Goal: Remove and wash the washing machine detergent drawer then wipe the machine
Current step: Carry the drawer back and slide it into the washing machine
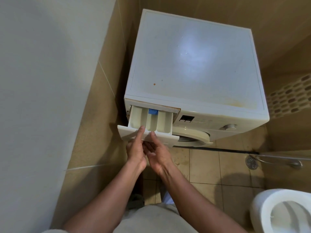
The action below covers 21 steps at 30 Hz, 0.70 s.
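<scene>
A white front-loading washing machine (193, 64) stands in a tiled corner. Its cream detergent drawer (151, 120) is pulled far out at the top left of the front, showing three compartments and a blue insert (153, 111) at the back. My left hand (136, 148) grips the drawer's front panel, thumb on top at the rim and fingers underneath. My right hand (158, 153) is just beside it under the panel, thumb touching the front edge, fingers loosely spread and partly hidden.
A grey wall or door (42, 81) stands close on the left. A white toilet bowl (282, 212) sits at bottom right. A floor drain (251, 163) and a metal hose lie on the tiled floor. A perforated basket (289, 98) is right of the machine.
</scene>
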Tool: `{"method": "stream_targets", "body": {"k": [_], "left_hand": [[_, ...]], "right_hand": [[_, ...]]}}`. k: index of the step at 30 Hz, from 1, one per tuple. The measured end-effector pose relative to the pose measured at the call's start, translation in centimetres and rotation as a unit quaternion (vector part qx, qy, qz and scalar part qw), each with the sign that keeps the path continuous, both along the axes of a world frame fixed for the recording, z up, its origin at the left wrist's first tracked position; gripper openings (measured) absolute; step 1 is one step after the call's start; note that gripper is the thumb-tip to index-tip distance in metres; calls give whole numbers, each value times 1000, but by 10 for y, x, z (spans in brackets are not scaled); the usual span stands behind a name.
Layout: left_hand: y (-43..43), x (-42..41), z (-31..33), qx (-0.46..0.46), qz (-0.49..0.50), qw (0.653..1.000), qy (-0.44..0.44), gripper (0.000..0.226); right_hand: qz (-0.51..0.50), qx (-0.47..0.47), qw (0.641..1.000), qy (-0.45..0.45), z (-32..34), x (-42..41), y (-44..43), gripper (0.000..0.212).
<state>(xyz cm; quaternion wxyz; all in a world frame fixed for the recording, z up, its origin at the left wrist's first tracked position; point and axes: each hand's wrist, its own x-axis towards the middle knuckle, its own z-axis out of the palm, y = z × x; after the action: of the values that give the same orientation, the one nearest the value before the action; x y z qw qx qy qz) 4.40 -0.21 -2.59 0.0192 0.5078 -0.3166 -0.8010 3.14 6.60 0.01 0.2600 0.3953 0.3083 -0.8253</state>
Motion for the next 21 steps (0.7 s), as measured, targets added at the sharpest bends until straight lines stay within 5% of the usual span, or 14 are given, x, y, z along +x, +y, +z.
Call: {"method": "stream_targets", "body": {"k": [5,14,21], "left_hand": [[-8,-27,8,-2,-17,1000,11,36],[-14,-65,-6,-19,-24,999,36,69],[-18,-93,-11,-35,-12,999,39,63]], "right_hand": [[-12,4,1000,12,-2,-26,-8,45],[21,21,999,40,-6,-67,-10,33],[40,35,997,50,-8,-95,-16,53]]}}
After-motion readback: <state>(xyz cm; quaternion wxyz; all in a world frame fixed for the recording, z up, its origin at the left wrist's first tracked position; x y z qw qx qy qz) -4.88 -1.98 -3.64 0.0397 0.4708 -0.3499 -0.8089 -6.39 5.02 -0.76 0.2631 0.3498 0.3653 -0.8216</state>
